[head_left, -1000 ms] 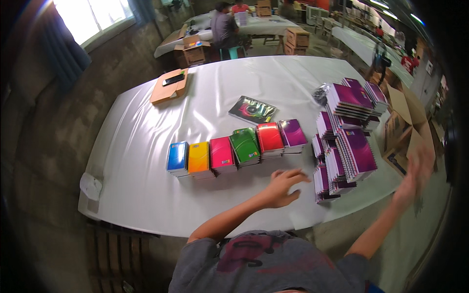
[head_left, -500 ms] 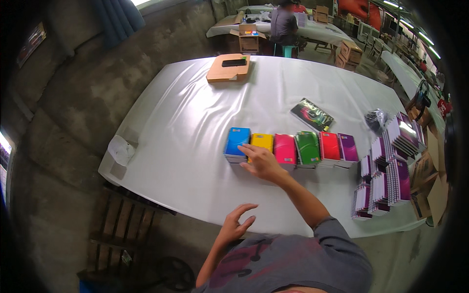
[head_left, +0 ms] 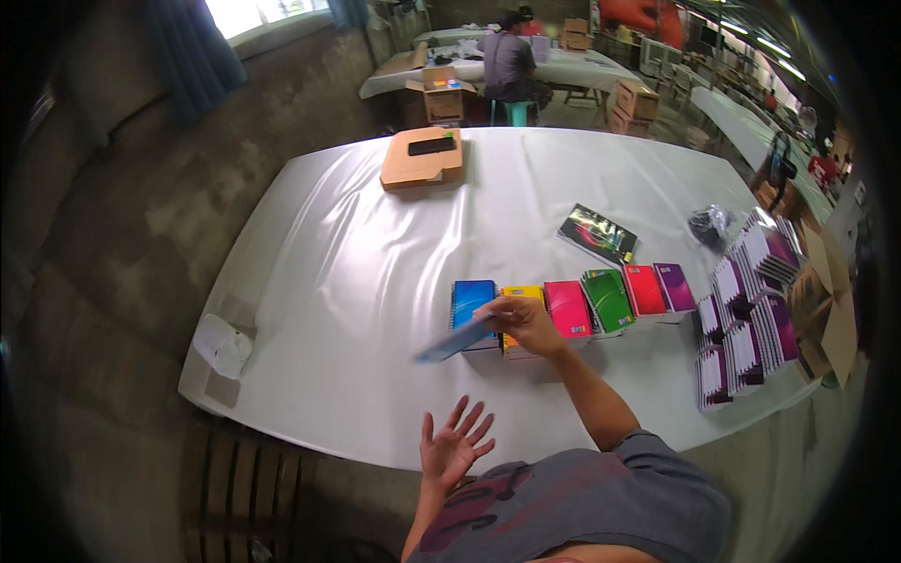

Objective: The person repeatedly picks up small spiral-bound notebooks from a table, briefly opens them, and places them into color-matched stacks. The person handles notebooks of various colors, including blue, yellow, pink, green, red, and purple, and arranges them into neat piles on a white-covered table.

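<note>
My right hand (head_left: 526,322) grips a blue notebook (head_left: 454,340) by one end, tilted and blurred by motion, above the front of the row of stacks. Behind it stands the stack of blue spiral notebooks (head_left: 473,298). To its right run stacks of yellow notebooks (head_left: 522,293), pink notebooks (head_left: 567,308), green notebooks (head_left: 607,298), red notebooks (head_left: 644,289) and purple notebooks (head_left: 673,285). The yellow stack is partly hidden by my right hand. Nearer my body, my left hand (head_left: 453,445) is raised palm up with fingers spread, holding nothing.
On the white-covered table (head_left: 347,310) lie a dark printed notebook (head_left: 598,234), a cardboard piece (head_left: 399,167) with a black phone (head_left: 432,145), and a crumpled white bag (head_left: 223,347). Purple notebook piles (head_left: 741,328) and an opened carton (head_left: 826,310) stand right. A seated person (head_left: 508,61) is beyond.
My right hand has lifted a blue notebook off its stack and brought it nearer. My left hand has turned palm up with its fingers spread. The view has shifted slightly.
</note>
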The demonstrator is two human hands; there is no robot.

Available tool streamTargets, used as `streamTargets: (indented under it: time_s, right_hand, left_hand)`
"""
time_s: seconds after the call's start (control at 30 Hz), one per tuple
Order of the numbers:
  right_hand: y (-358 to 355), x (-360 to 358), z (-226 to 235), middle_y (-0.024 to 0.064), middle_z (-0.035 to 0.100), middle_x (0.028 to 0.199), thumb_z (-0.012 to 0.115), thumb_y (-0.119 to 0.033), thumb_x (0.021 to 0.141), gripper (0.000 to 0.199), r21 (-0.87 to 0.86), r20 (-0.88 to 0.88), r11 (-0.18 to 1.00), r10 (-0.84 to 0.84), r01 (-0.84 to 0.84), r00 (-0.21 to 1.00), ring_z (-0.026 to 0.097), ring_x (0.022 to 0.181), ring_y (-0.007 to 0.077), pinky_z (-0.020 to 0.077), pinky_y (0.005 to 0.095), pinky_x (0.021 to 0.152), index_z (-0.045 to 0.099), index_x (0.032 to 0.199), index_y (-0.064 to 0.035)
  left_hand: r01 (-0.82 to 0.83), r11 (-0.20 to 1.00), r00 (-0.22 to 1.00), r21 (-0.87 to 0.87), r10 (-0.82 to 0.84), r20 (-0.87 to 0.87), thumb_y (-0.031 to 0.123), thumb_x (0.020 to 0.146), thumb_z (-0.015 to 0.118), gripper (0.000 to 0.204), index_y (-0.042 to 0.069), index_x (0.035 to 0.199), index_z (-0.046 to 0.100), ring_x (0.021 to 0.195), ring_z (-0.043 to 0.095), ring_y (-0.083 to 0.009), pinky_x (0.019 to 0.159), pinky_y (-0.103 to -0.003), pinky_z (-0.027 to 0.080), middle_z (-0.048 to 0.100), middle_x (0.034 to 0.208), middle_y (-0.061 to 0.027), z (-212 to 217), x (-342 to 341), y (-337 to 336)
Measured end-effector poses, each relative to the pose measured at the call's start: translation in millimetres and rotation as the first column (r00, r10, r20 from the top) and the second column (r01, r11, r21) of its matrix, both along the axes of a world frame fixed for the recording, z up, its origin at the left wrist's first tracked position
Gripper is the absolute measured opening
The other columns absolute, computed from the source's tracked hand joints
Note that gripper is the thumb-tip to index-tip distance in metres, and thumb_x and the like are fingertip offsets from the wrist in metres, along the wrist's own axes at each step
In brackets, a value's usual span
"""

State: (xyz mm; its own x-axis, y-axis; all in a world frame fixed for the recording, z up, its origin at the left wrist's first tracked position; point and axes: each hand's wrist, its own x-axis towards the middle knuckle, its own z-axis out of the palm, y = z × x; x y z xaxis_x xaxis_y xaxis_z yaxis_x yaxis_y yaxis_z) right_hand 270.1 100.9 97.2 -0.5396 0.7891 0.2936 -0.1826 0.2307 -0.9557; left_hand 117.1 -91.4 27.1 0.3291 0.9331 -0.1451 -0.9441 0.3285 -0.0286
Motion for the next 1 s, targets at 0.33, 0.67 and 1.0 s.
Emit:
streamTargets:
  time_s: [0.33, 0.67, 1.0]
  right_hand:
    - [9.4, 14.9, -22.8, 0.0126, 0.051, 0.123, 0.072, -0.016, 0.071, 0.055, 0.594, 0.509, 0.805, -0.379, 0.003, 0.773, 0.049, 0.114, 0.0275, 0.0379, 0.0374, 0.096, 0.052, 0.122, -0.012]
    - [-16.7, 35.1, -88.5, 0.0084, 0.063, 0.097, 0.062, -0.008, 0.077, 0.024, 0.664, 0.385, 0.628, -0.752, 0.405, 0.535, 0.062, 0.089, 0.0248, 0.0486, 0.0355, 0.077, 0.06, 0.101, -0.0028]
    - [-92.6, 14.7, -17.6, 0.0051, 0.065, 0.092, 0.07, -0.013, 0.068, 0.024, 0.736, 0.351, 0.676, -0.423, 0.033, 0.835, 0.062, 0.086, 0.0241, 0.0479, 0.0378, 0.078, 0.065, 0.092, -0.0099]
  left_hand:
    - [0.169, 0.934, 0.984, 0.314, -0.176, -0.007, 0.031, 0.072, 0.063, 0.082, 0.015, 0.139, 0.019, 0.124, 0.031, -0.0457, 0.084, -0.073, 0.034, 0.029, 0.137, -0.0211, 6.9, -13.8, 52.4]
    - [0.234, 0.972, 0.926, -0.016, -0.227, -0.301, 0.04, 0.081, 0.054, 0.068, 0.012, 0.136, 0.024, 0.121, 0.038, -0.0391, 0.085, -0.072, 0.034, 0.036, 0.134, -0.0186, 10.2, -24.7, 77.0]
    - [0.306, 0.941, 0.92, 0.143, -0.254, -0.299, 0.019, 0.078, 0.055, 0.062, 0.004, 0.133, 0.029, 0.119, 0.042, -0.0402, 0.089, -0.069, 0.033, 0.042, 0.13, -0.0173, -13.5, 2.6, 105.4]
